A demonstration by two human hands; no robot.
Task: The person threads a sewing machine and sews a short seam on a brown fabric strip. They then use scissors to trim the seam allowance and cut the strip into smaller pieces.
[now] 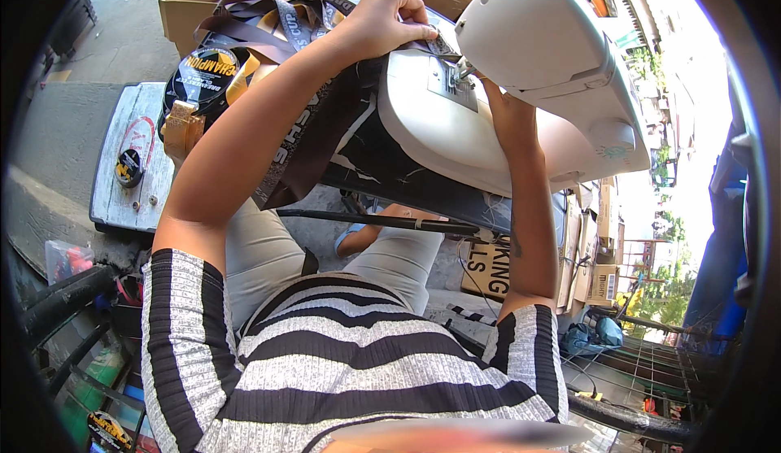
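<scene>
A white sewing machine (537, 34) stands on the black-topped table in front of me. My left hand (394, 23) is closed in a pinch on a dark printed ribbon (440, 44), just left of the needle area. My right hand (511, 113) reaches under the machine's arm beside the metal needle plate (452, 84); its fingers are mostly hidden by the machine head. A heap of brown printed ribbons (244, 15) lies beyond my left forearm. More brown ribbon (305, 164) hangs over the table's near edge below that forearm.
Round black-and-gold medals (202, 77) sit left of my left arm. A worn white board (114, 180) carries a small round black-and-yellow piece (128, 168). Cardboard boxes (604, 284) stand at the right, and an open carton (183, 15) is behind the ribbons. A dark bar (382, 219) runs above my legs.
</scene>
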